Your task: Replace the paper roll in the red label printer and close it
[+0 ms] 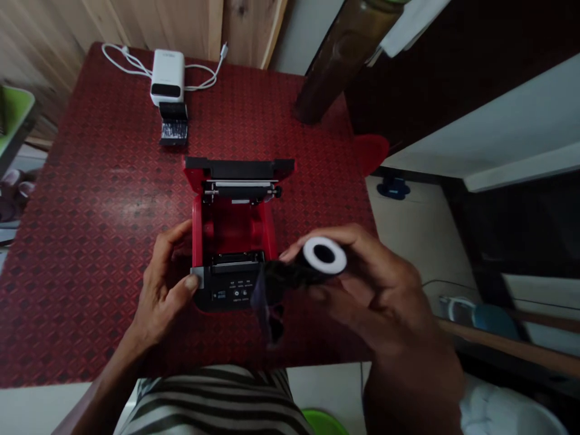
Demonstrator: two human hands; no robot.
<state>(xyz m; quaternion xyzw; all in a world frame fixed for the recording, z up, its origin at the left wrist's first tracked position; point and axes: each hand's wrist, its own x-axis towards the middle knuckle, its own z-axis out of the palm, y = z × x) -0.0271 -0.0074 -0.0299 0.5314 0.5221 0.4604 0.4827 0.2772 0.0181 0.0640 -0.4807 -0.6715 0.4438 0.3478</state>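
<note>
**Printer (pixel 234 226) open, roll (pixel 317 263) outside its bay**

On the red tabletop (pixel 81 254), the printer sits at my 12 o'clock, its red bay (pixel 233 226) empty. My left hand (pixel 165 287) grips its front corner; my right hand (pixel 362 284) curls closed around the roll, at the printer's 3 o'clock.

Two hands (pixel 165 287) (pixel 362 284), one open red printer (pixel 233 235), one black roll (pixel 290 272), one white device (pixel 167 75), one white cable (pixel 124 60)

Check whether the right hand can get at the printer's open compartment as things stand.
Probably yes: the lid stands open and nothing covers the red compartment, and the right hand, holding a black roll, is beside it.
</note>
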